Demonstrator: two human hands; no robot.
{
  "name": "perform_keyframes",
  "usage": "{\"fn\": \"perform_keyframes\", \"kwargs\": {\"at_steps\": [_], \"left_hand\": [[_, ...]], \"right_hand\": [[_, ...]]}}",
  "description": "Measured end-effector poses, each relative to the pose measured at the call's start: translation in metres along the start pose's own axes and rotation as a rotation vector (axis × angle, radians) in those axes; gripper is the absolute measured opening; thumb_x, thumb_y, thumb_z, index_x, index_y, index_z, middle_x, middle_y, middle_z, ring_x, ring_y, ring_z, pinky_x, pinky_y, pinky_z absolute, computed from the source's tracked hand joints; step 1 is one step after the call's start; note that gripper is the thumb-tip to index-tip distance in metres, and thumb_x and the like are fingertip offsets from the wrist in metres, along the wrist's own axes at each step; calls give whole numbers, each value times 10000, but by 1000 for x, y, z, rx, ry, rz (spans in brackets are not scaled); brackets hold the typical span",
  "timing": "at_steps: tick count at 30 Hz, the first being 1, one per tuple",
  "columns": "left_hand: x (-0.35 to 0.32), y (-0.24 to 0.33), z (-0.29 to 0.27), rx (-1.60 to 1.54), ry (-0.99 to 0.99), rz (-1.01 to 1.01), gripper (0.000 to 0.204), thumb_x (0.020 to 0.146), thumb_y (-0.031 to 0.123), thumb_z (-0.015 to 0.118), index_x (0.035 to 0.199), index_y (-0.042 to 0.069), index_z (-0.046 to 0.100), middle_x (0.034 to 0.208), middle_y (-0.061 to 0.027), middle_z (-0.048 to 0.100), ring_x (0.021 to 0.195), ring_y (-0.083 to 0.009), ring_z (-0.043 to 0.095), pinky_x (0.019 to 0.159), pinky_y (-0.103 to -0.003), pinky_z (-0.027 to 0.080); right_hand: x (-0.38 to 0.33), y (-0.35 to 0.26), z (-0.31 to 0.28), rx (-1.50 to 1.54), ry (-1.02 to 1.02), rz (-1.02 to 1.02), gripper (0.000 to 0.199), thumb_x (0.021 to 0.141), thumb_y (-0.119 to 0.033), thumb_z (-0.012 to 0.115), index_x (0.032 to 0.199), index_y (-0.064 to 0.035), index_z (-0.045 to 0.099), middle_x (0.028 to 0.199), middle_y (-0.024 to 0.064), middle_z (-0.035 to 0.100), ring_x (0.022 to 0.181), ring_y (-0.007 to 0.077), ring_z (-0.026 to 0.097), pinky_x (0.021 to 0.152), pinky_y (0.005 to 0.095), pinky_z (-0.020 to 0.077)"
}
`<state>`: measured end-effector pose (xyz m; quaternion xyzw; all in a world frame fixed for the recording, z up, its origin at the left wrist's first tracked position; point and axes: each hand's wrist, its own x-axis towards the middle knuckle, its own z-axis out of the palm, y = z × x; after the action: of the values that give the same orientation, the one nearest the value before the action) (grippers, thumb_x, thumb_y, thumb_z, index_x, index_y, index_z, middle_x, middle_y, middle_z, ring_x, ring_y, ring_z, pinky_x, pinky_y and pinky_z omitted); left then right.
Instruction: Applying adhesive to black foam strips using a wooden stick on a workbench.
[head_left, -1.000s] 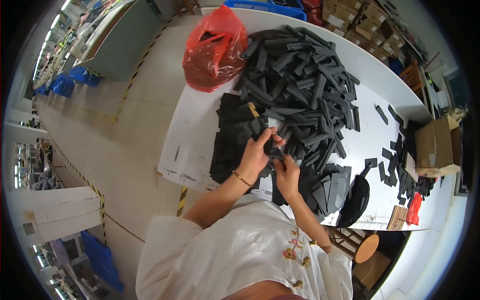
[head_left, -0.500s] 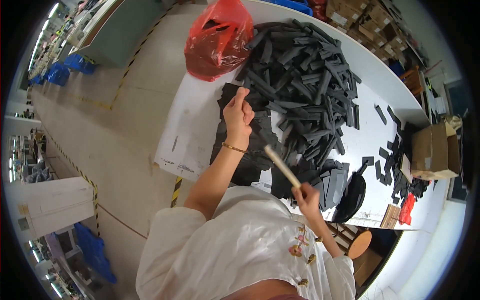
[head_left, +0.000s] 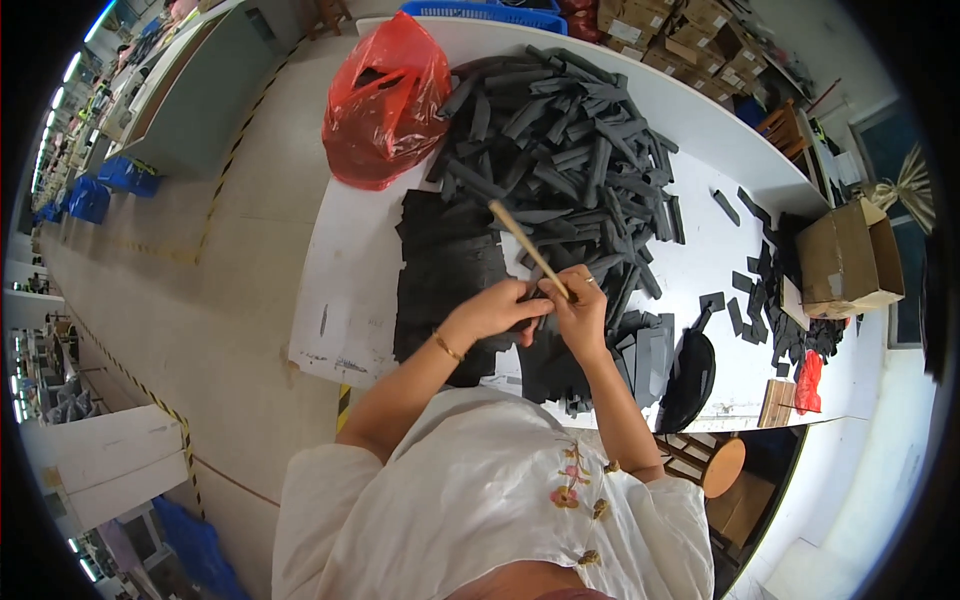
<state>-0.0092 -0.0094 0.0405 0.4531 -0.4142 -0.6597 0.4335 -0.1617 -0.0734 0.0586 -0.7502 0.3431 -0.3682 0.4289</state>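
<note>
My right hand (head_left: 581, 308) is closed around a thin, pale wooden stick (head_left: 527, 246), which slants up and to the left over the table. Close against it is my left hand (head_left: 502, 309), its fingers bent together by the right fingertips; what they pinch, if anything, is hidden. Under both hands lie flat black pieces (head_left: 445, 265), spread in a layer near the table's front edge. Just beyond the hands rises a big heap of rolled or folded black strips (head_left: 560, 140).
A red plastic bag (head_left: 385, 110) stands left of the heap on the white table (head_left: 325, 290). To the right are a black pouch-like item (head_left: 692, 375), small black pieces (head_left: 765, 300) and an open cardboard box (head_left: 845, 265). A wooden stool (head_left: 724, 467) stands below the table's front edge.
My left hand has come down and right from over the flat black pieces to meet my right hand. The right hand, with the stick, has moved farther over the table. The view has shifted slightly.
</note>
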Motion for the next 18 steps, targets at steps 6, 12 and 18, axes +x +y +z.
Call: {"fn": "perform_keyframes", "kwargs": {"at_steps": [6,12,18], "left_hand": [[-1,-10,37,-192,172,85,346,1017,305,376,830,35,485,610,-67,556,440,-138,532,451,-246,447],[-17,4,29,-343,316,49,311,1011,271,379,818,42,462,638,-91,574,452,-141,541,440,-249,454],[-54,-27,4,-198,472,14,297,989,179,406,759,23,508,684,-78,593,513,-135,567,508,-245,476]], "right_hand": [[36,5,-5,39,322,89,222,893,-84,634,741,49,541,709,59,470,637,134,404,572,271,329],[94,10,20,70,376,162,268,924,-165,617,727,-7,527,599,-3,420,539,81,389,505,251,320],[253,48,-33,639,608,257,271,870,-222,633,688,-50,528,616,39,533,463,144,498,405,278,364]]}}
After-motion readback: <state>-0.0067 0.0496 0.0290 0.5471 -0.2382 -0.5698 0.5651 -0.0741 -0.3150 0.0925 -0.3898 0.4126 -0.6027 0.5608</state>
